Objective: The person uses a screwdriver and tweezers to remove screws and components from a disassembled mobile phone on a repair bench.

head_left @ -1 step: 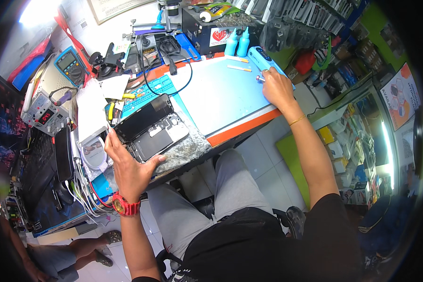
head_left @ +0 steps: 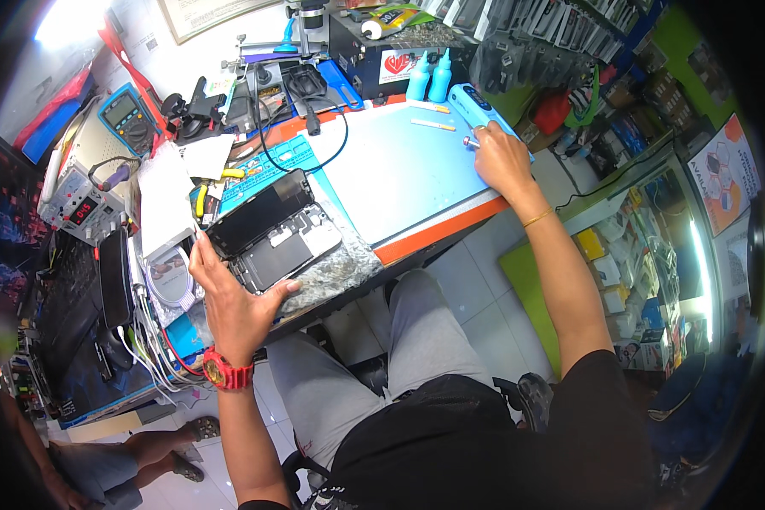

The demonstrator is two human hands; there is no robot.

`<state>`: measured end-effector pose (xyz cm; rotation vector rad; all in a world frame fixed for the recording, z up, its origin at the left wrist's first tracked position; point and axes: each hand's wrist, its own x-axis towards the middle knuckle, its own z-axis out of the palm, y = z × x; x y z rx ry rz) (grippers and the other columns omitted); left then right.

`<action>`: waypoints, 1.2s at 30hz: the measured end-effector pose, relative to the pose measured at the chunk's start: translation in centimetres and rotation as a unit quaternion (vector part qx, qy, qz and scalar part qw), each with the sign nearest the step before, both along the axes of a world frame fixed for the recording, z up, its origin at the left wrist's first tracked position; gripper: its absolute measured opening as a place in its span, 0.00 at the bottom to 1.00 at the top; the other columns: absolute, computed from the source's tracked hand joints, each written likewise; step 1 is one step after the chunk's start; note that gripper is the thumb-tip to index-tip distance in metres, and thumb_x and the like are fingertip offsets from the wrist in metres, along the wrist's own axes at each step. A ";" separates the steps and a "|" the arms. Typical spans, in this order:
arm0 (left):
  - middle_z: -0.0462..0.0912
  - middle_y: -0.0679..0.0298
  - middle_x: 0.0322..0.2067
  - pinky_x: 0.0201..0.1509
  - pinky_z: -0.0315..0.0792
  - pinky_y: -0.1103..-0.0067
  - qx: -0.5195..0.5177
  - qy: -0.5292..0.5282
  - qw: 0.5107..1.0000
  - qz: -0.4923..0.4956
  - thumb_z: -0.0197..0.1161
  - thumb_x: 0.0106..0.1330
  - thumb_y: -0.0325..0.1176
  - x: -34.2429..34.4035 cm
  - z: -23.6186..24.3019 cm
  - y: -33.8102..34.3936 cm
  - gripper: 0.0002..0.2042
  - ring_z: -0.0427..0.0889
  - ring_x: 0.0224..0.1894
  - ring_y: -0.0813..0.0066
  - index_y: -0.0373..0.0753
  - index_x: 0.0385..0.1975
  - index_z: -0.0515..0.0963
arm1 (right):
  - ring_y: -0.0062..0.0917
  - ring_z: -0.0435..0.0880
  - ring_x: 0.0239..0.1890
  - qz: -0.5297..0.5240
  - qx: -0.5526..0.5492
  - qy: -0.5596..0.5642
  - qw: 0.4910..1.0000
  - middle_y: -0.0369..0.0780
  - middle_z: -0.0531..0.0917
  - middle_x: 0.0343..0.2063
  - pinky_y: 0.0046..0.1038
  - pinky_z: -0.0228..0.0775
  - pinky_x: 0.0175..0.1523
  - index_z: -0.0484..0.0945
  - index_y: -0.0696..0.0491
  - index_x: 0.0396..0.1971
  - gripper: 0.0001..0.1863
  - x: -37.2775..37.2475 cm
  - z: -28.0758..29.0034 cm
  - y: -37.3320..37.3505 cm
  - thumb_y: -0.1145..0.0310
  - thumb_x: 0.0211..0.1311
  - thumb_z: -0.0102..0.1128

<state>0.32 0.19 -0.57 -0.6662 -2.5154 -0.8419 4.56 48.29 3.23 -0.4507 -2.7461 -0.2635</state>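
Note:
An opened smartphone (head_left: 285, 255) lies on a grey-and-white mottled pad (head_left: 342, 274) at the bench's near edge. Its dark screen (head_left: 268, 208) is tilted up along the far side, and the battery and inner parts show. My left hand (head_left: 234, 293) is by the phone's left and near edge, thumb and fingers spread apart around that corner. Whether the fingertips press on it, I cannot tell. Far to the right, my right hand (head_left: 503, 161) is closed around a small tool with a shiny metal end (head_left: 470, 143). Beside it lies a long light-blue device (head_left: 476, 106), partly covered by the hand.
A pale blue mat (head_left: 399, 183) covers the right of the bench; two slim white-and-orange sticks (head_left: 433, 124) lie on it. Two turquoise bottles (head_left: 429, 78) stand behind. Yellow-handled pliers (head_left: 202, 200), a power supply (head_left: 85, 204) and cables crowd the left. Another person's legs (head_left: 136, 455) show lower left.

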 end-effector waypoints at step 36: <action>0.56 0.35 0.72 0.75 0.69 0.55 0.011 -0.037 0.999 -0.003 0.90 0.43 0.54 0.2 0.5 0.1 0.73 0.65 0.74 0.34 0.26 0.81 0.43 | 0.47 0.89 0.50 0.048 -0.111 0.033 0.992 0.47 0.88 0.48 0.48 0.80 0.56 0.88 0.53 0.48 0.12 -6.8 -0.3 0.3 0.65 0.70 0.69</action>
